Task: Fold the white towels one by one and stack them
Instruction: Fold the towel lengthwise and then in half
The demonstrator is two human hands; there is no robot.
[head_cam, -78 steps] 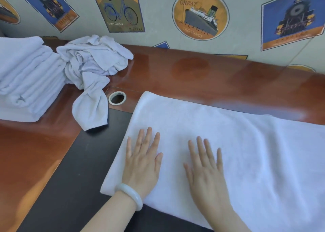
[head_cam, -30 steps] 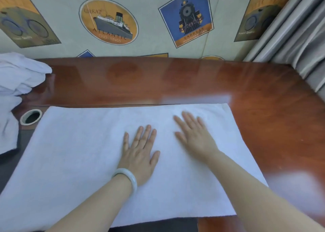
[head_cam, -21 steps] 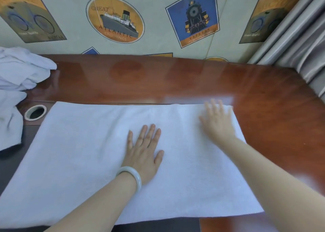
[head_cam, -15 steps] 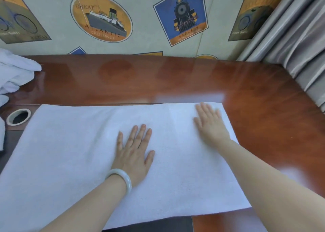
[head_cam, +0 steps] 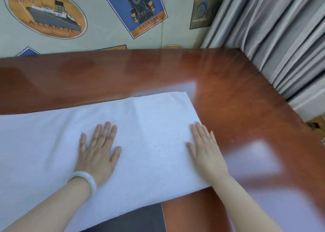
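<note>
A white towel (head_cam: 151,135) lies spread flat across the wooden desk (head_cam: 237,94), running off the left edge of the view. My left hand (head_cam: 98,150), with a pale bangle on the wrist, presses flat on the towel's middle, fingers straight. My right hand (head_cam: 207,150) lies flat on the towel's right short edge, fingers straight and pointing away from me. The other towels are out of view.
A dark inset panel (head_cam: 137,219) of the desk shows under the towel's near edge. The wall with posters (head_cam: 137,11) runs behind the desk. Grey curtains (head_cam: 281,38) hang along the desk's right side.
My right hand has slid from the towel's middle out to its right edge and back toward me along it. The view has swung right, so the towel pile on the left is no longer seen.
</note>
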